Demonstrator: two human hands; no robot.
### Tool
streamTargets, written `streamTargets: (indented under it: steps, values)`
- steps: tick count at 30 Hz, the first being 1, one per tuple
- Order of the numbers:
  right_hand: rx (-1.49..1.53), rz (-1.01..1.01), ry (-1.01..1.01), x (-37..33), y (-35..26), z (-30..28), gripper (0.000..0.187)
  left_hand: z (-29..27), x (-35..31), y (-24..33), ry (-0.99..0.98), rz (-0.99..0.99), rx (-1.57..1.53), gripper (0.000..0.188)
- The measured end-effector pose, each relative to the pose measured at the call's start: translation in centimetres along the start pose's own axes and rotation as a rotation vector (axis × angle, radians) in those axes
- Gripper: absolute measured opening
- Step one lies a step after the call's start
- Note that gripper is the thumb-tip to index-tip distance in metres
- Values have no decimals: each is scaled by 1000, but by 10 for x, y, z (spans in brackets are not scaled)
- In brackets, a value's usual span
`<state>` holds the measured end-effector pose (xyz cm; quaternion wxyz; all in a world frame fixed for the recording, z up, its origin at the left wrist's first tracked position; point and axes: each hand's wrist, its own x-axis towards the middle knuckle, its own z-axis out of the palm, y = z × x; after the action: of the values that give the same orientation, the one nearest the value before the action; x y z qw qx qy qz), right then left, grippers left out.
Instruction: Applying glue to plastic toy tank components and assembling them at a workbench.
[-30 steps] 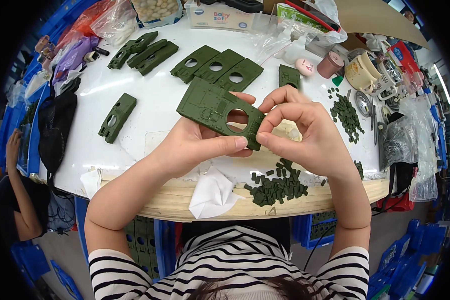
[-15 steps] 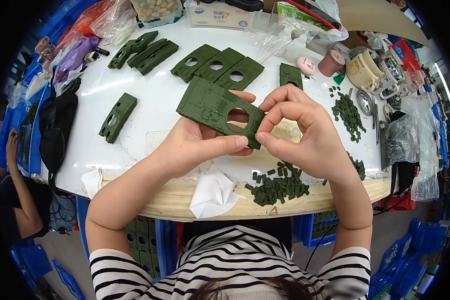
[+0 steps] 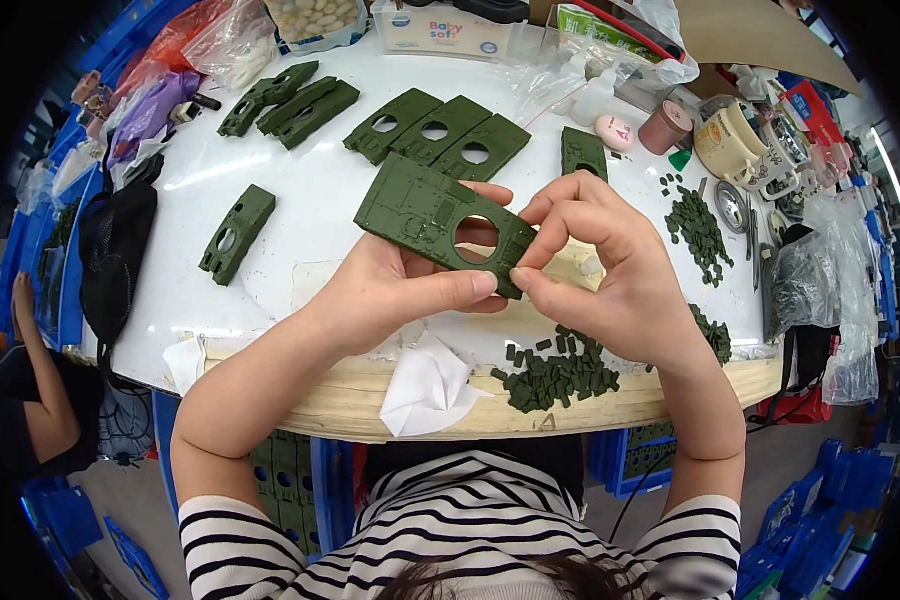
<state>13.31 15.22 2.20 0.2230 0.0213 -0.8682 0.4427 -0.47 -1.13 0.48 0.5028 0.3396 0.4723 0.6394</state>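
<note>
My left hand [image 3: 395, 290] grips a dark green plastic model tank hull [image 3: 410, 208], its thumb on the near edge and its fingers underneath. The hull is tilted and has a large round hole towards its right end. At that right end, my right hand [image 3: 615, 265] is closed in a pinch, thumb and forefinger touching the hull's edge. Anything small between those fingertips is hidden. Below the hands, small dark green plastic pieces [image 3: 560, 378] lie heaped near the table's front edge.
More green hulls [image 3: 400, 120] lie across the back of the white table [image 3: 300, 185], and one smaller hull [image 3: 237, 235] is at left. Another heap of small pieces [image 3: 698, 230] is at right, near mugs [image 3: 727, 140] and tweezers. A folded white tissue [image 3: 430, 388] rests on the front edge.
</note>
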Motion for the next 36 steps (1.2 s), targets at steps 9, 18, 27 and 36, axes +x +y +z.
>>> streamTargets:
  steps: [9,18,27,36]
  values:
    - [-218,-183,33,4,-12,-7,22,0,-3,7,37,21,-57,66]
    - [-681,-434,99,-4,-16,9,42,-2,-5,3,97,137,-122,59]
    - [-551,-395,157,-2,-23,1,47,-4,-6,4,19,211,-82,61]
    - [-594,-536,236,-6,-12,15,42,3,-11,5,26,170,-63,70]
